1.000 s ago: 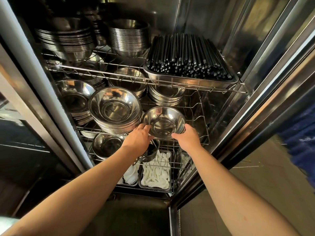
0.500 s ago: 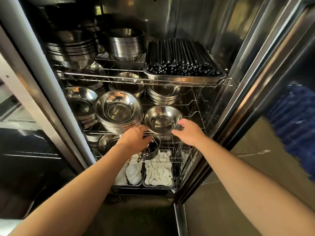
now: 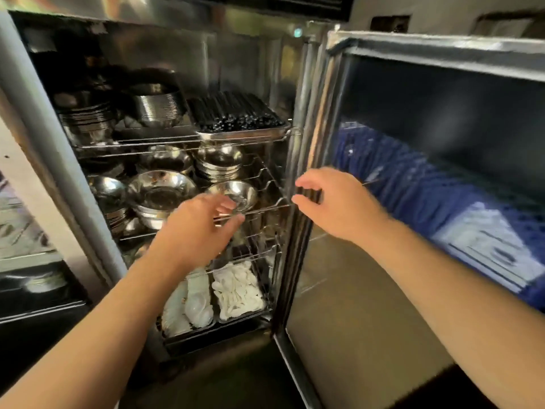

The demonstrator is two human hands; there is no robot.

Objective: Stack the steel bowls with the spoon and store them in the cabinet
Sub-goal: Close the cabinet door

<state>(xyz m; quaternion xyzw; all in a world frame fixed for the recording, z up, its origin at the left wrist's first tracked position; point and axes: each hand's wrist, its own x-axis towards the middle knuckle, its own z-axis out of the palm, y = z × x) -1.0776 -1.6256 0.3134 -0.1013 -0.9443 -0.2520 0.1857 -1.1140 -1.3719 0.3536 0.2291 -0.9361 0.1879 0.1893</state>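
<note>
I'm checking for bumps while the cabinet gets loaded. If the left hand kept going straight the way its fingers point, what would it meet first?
Most likely the small steel bowl at the front of the middle wire shelf; the left hand has its fingertips already at the bowl's near rim, though blur hides whether they touch.

Commercial kitchen or canteen storeroom. You face an open stainless-steel cabinet (image 3: 241, 54) with wire shelves (image 3: 182, 141). Contents you see: many stacks of steel bowls (image 3: 160, 109) on the upper and middle shelves; one tray of black chopsticks (image 3: 236, 115); bottom trays heaped with white spoons (image 3: 237, 289). Bulk tableware and the steel door (image 3: 365, 290) mark catering use.
</note>
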